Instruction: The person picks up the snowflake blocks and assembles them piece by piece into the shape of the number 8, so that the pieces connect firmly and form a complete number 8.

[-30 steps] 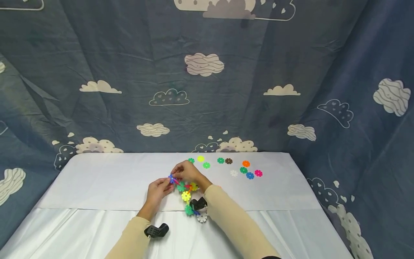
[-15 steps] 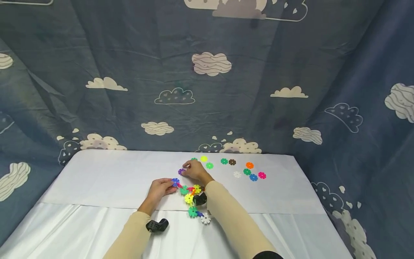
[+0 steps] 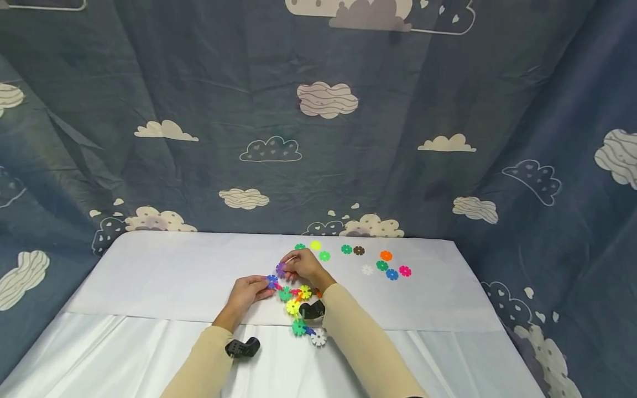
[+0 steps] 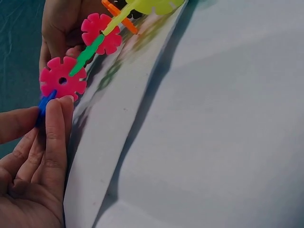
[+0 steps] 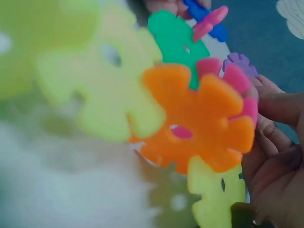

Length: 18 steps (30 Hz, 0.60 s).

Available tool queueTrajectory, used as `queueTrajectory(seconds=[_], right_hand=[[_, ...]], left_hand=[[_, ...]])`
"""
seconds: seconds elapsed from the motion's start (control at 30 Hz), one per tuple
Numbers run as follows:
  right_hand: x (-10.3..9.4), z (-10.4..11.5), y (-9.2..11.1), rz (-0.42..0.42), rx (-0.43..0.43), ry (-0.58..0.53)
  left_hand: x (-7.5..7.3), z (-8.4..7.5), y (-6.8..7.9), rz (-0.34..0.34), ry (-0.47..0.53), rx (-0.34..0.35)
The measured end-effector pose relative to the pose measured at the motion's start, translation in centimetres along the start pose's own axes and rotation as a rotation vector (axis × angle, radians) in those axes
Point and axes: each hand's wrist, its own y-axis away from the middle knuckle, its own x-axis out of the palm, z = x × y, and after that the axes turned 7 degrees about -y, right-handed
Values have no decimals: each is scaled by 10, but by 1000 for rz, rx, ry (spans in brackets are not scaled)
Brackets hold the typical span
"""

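Observation:
My left hand point(image 3: 247, 293) pinches a blue notched flower disc point(image 4: 43, 108) between thumb and fingers. This blue disc is the end of a linked chain of plastic discs. A pink disc point(image 4: 71, 85) slots into it, followed by a green disc point(image 3: 285, 293). In the right wrist view an orange disc point(image 5: 209, 109) of the chain looms close to the camera. With thumb and fingertips my right hand point(image 3: 304, 265) holds a loose purple disc point(image 3: 281, 270), just behind the blue one. The chain curves down to a white disc point(image 3: 318, 337), partly behind the right wrist's camera.
Loose discs lie spread over the back and right of the white table point(image 3: 174, 276), among them a yellow disc point(image 3: 316, 245), a brown disc point(image 3: 359, 250), an orange one and a pink disc point(image 3: 405, 271). A dark cloud-print curtain point(image 3: 269, 182) hangs behind the table.
My right hand moved from beside the blue disc back to the purple disc, then brought it slightly nearer and tilted it up. The left hand keeps its pinch. The head view shifted a little.

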Motion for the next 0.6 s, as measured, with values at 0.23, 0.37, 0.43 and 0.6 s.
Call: queueTrajectory(seconds=[0.23, 0.37, 0.43, 0.6], right_hand=[[9, 5, 1, 69, -7, -135], [16, 9, 2, 101, -11, -101], [19, 10, 2, 111, -3, -88], [22, 6, 1, 130, 17, -71]], left_hand=[[-2, -4, -1, -5, -5, 7], [-1, -3, -1, -5, -6, 6], [-1, -2, -2, -2, -6, 6], [0, 1, 0, -2, 0, 2]])
